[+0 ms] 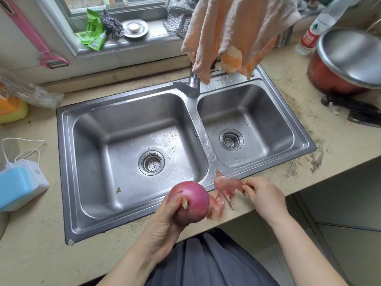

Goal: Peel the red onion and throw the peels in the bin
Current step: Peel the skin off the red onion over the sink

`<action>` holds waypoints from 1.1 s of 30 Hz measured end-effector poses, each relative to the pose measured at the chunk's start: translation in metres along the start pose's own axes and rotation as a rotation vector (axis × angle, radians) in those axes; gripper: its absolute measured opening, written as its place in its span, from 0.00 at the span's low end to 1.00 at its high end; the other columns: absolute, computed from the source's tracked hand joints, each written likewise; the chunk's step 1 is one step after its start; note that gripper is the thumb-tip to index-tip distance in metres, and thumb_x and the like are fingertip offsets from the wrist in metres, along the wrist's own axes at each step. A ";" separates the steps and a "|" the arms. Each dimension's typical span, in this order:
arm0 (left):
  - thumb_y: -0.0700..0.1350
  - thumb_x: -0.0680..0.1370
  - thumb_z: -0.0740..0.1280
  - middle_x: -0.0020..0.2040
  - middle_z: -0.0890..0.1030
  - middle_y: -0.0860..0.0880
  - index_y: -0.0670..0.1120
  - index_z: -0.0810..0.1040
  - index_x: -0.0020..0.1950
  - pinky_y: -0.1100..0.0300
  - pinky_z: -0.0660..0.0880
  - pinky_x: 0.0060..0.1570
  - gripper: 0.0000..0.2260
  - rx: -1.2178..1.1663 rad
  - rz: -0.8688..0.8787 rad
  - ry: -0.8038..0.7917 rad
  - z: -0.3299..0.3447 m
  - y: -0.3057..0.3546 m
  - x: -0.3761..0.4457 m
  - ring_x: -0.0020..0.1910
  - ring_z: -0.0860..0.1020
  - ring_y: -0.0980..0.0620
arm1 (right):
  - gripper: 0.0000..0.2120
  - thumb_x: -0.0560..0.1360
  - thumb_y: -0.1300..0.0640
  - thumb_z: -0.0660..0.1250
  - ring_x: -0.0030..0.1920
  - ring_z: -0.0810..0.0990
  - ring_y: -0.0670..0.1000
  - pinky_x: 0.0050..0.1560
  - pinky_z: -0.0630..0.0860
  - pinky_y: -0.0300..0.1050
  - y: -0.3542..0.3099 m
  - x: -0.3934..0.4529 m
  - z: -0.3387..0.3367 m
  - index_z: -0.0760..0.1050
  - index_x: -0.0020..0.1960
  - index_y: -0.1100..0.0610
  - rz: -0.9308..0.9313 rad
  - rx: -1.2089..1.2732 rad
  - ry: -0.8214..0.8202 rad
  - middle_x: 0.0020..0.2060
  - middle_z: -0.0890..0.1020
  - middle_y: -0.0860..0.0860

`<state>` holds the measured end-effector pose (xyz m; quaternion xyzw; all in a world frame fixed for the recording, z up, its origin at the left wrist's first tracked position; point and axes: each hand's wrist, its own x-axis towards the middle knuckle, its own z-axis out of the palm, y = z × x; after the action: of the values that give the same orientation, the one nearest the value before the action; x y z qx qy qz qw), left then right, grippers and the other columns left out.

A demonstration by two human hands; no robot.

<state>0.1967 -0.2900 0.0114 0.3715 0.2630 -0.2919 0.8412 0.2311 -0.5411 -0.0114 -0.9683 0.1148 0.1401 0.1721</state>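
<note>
My left hand (165,226) grips a red onion (190,201) from below, over the front rim of the double steel sink (64,153). The onion looks smooth and purple, with its pale root end by my thumb. Several papery peels (225,187) lie on the counter edge just right of the onion. My right hand (263,197) rests on the counter with its fingertips pinching the right end of one peel. No bin is in view.
A tap (190,87) stands between the two basins, with orange cloths (233,32) hanging above it. A red pot with a steel lid (346,58) and a dark knife (356,112) sit at the right. A blue-and-white device (20,184) lies at the left.
</note>
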 end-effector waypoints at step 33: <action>0.45 0.72 0.72 0.61 0.80 0.41 0.50 0.71 0.65 0.47 0.77 0.54 0.22 0.183 0.106 -0.003 0.016 -0.011 -0.002 0.52 0.82 0.45 | 0.04 0.63 0.56 0.70 0.30 0.77 0.48 0.35 0.69 0.31 -0.089 -0.072 -0.021 0.75 0.34 0.53 -0.242 0.597 0.077 0.35 0.75 0.45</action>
<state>0.1911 -0.3078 0.0167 0.4595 0.2140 -0.2704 0.8185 0.1928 -0.4552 0.0564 -0.8862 0.0412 0.0420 0.4595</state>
